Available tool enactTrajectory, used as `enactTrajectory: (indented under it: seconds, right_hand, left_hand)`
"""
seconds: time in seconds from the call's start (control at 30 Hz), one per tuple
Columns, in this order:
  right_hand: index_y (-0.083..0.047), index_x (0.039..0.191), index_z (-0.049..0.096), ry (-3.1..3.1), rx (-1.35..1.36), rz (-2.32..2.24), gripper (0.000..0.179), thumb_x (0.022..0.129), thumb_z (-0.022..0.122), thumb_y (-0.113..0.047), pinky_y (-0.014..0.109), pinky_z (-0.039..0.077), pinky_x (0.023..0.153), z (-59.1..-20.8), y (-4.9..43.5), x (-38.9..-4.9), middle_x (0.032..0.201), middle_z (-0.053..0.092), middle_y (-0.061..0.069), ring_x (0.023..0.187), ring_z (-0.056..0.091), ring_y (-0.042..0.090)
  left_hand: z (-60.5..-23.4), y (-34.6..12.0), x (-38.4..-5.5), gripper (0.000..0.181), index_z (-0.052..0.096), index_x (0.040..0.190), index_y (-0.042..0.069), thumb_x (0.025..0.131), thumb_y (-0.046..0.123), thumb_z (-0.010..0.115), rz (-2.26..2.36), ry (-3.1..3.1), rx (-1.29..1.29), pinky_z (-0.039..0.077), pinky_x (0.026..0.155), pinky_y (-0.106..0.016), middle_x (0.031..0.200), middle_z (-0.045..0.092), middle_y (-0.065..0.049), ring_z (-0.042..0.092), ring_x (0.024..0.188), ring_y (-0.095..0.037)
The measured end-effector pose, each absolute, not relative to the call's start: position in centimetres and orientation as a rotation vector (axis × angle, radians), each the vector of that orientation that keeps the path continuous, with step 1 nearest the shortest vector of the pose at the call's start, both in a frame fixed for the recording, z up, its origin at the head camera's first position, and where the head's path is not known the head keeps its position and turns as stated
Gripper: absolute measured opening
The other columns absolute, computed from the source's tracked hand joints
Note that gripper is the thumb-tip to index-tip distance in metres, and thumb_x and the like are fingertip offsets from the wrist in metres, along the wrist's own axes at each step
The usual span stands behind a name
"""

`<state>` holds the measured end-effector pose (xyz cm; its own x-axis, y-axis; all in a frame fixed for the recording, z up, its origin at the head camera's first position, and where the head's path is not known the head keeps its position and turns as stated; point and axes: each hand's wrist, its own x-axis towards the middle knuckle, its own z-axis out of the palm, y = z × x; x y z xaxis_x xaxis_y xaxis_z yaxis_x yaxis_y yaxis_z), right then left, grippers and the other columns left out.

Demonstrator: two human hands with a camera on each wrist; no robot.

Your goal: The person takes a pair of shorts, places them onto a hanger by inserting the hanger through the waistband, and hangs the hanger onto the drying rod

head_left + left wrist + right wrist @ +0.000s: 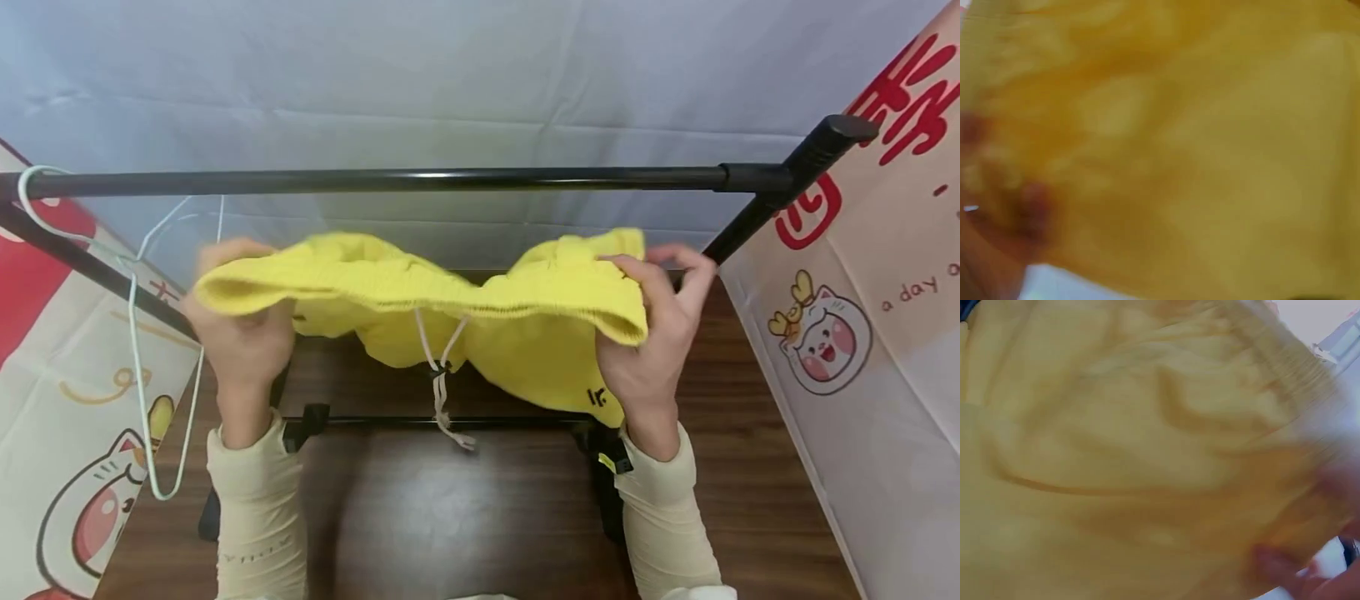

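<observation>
A pair of yellow shorts (540,358) with an elastic waistband is stretched sideways between the two hands. My left hand (247,346) grips the waistband's left end, and my right hand (652,329) holds its right end, thumb on top of the fabric. A pale drawstring (441,392) with a dark toggle dangles from the middle of the band. Small black lettering shows on the lower right of the cloth. Yellow fabric (1210,156) fills most of the left wrist view, blurred. In the right wrist view, the gathered waistband (1285,369) runs along the upper right, above blurred fingertips (1275,565).
A black rail (420,180) crosses beyond the shorts, joined to a slanted post (738,223) at right. A white wire hanger (137,358) hangs from the rail at far left. Below are a lower black bar (510,422) and brown wood-look floor (450,517). Printed sheets flank both sides.
</observation>
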<state>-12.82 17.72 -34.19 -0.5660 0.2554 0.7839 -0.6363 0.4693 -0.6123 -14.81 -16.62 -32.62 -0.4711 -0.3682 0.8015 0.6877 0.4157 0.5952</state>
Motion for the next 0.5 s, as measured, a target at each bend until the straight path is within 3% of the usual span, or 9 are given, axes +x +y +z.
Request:
enactTrajectory:
  seconds: [0.1,0.2,0.33,0.4,0.5]
  right_hand:
    - [-0.005,0.111,0.078,-2.166,0.196,1.169,0.016,0.098,0.072,-0.011,0.034,0.041,0.089,-36.3,19.0,-12.6,0.102,0.056,0.019,0.097,0.048,0.016]
    - [-0.015,0.12,0.077,-2.483,0.104,1.182,0.02,0.102,0.069,-0.018,0.036,0.052,0.081,-37.7,19.8,-12.3,0.099,0.068,0.012,0.088,0.063,0.02]
    - [-0.024,0.132,0.068,-2.749,0.084,1.321,0.028,0.11,0.055,-0.036,0.039,0.062,0.078,-39.0,20.7,-12.5,0.102,0.079,0.01,0.087,0.078,0.025]
    - [-0.024,0.139,0.063,-2.808,0.139,1.448,0.036,0.112,0.047,-0.042,0.042,0.064,0.083,-39.5,21.1,-12.9,0.109,0.079,0.013,0.095,0.079,0.028]
    - [-0.02,0.144,0.059,-2.793,0.264,1.578,0.04,0.113,0.044,-0.042,0.035,0.061,0.079,-40.1,21.5,-13.3,0.094,0.07,0.014,0.072,0.069,0.02]
  left_hand:
    - [-36.2,-19.1,-14.3,0.027,0.071,0.109,-0.005,0.093,0.016,0.073,-1.161,-2.186,-0.249,0.049,0.067,-0.013,0.092,0.076,0.001,0.06,0.074,0.004]
    - [-38.9,-19.9,-13.7,0.031,0.068,0.12,0.008,0.102,0.033,0.069,-1.117,-2.576,-0.197,0.054,0.058,-0.02,0.096,0.077,-0.014,0.069,0.072,-0.009]
    - [-41.0,-19.9,-13.4,0.042,0.057,0.134,0.01,0.109,0.044,0.053,-1.367,-2.759,-0.161,0.065,0.074,-0.036,0.121,0.069,-0.015,0.074,0.1,-0.03]
    - [-41.4,-19.8,-13.7,0.041,0.054,0.137,0.008,0.111,0.039,0.049,-1.471,-2.721,-0.14,0.064,0.085,-0.034,0.131,0.061,-0.016,0.068,0.112,-0.029]
    - [-41.4,-19.7,-14.4,0.03,0.055,0.132,0.003,0.111,0.021,0.046,-1.46,-2.541,-0.172,0.052,0.098,-0.028,0.13,0.059,-0.017,0.059,0.115,-0.021]
